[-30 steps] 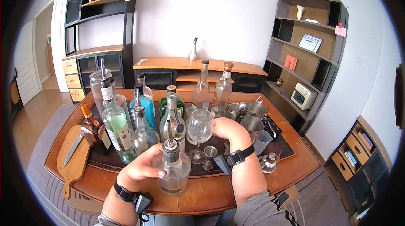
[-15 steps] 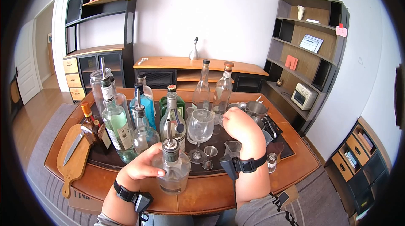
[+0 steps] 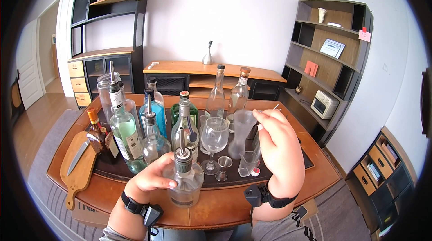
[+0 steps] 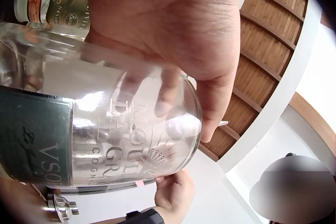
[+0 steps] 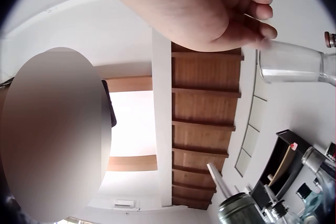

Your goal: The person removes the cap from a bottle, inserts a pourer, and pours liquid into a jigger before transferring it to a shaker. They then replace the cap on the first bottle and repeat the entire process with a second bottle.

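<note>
My left hand (image 3: 155,178) grips a clear glass cognac bottle (image 3: 188,184) with a metal pour spout, standing at the near table edge. The bottle's dark label and embossed lettering show large in the left wrist view. My right hand (image 3: 280,139) pinches a tall, waisted clear glass (image 3: 240,135) at its rim; the glass is blurred in the head view. In the right wrist view the fingertips are right at the rim of that glass (image 5: 291,65). Left of it stand a stemmed glass (image 3: 214,135) and a metal jigger (image 3: 223,169). A small clear pitcher (image 3: 247,165) is just in front.
Several bottles crowd the left and middle, including a pale green one (image 3: 128,135) and a blue one (image 3: 155,108). A knife (image 3: 78,159) lies on a wooden board (image 3: 78,187) at far left. Two tall bottles (image 3: 238,99) stand at the back.
My right hand has moved right from behind the stemmed glass, and the tall clear glass now shows at its fingertips. The small pitcher has come into fuller view. The left hand stays on the bottle.
</note>
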Action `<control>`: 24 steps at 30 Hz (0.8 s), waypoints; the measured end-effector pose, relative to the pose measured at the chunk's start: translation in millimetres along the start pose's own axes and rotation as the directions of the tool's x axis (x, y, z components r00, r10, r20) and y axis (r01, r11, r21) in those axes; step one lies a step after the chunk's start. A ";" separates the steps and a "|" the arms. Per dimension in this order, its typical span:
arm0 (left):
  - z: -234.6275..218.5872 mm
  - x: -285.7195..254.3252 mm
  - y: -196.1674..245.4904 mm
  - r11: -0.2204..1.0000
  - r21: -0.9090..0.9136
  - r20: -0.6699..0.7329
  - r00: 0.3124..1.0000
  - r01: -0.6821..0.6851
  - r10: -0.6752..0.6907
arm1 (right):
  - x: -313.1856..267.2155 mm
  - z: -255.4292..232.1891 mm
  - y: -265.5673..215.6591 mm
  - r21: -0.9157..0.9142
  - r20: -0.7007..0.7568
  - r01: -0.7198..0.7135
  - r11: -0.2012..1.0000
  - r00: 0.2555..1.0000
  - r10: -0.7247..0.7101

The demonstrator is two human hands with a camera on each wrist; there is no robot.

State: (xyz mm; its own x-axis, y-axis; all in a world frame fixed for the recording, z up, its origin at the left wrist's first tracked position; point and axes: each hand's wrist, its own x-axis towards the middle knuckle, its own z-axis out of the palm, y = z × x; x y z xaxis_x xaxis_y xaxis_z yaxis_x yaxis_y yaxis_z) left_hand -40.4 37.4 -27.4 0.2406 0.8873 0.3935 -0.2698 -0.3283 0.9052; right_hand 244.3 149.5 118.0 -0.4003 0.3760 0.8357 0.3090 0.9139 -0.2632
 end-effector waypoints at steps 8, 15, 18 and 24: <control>3.2 1.0 3.0 1.000 0.025 -0.052 0.999 0.015 -0.013 | -18.1 -5.8 -48.0 -0.053 0.233 0.088 0.995 0.970 -0.074; 2.4 1.8 2.0 1.000 0.014 0.015 1.000 0.004 -0.004 | -82.4 18.8 -38.0 -0.113 0.810 0.129 0.985 0.586 0.016; 0.5 4.3 3.9 1.000 0.029 0.060 0.998 0.003 -0.005 | -115.0 47.3 -34.9 -0.103 0.776 -0.028 0.994 0.623 0.098; 1.6 2.5 1.4 0.999 -0.045 0.057 0.998 0.008 -0.005 | -138.7 82.9 -19.9 0.063 0.802 -0.125 0.990 0.597 0.024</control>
State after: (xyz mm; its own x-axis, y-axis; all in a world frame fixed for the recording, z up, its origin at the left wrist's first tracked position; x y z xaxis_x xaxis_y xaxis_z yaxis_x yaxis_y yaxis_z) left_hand -38.7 38.6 -25.0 0.2948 0.8692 0.3970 -0.3094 -0.3063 0.9003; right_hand 222.1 91.9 -32.6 -0.9232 0.3693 0.1063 0.3015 0.8674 -0.3958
